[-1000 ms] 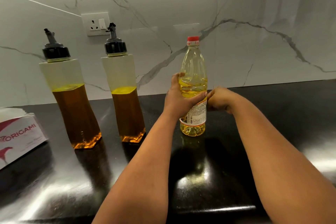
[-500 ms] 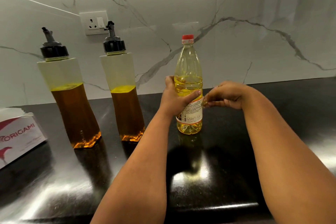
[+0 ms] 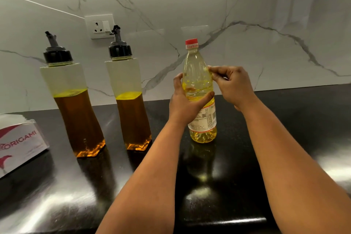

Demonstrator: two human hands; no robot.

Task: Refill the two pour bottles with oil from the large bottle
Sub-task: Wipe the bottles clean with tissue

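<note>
- large bottle (image 3: 199, 89) upright on the black counter (image 3: 284, 138), right of both pour bottles, red cap (image 3: 191, 43) on, pale yellow oil filling roughly the lower half
- left hand (image 3: 187, 104) wrapped round its middle, thumb across the front just above the label; fingers grasping the bottle
- right hand (image 3: 230, 85) at the bottle's right shoulder, fingers curled, fingertips touching the plastic; can't tell if it's a real grip or just contact
- left pour bottle (image 3: 71, 100) and right pour bottle (image 3: 129, 99) stand side by side near the marble wall, apart from each other, black spout caps on, each about two thirds full of amber oil
- origami box (image 3: 20, 142) at far left counter edge
- wall socket (image 3: 99, 26) behind the right pour bottle's spout
</note>
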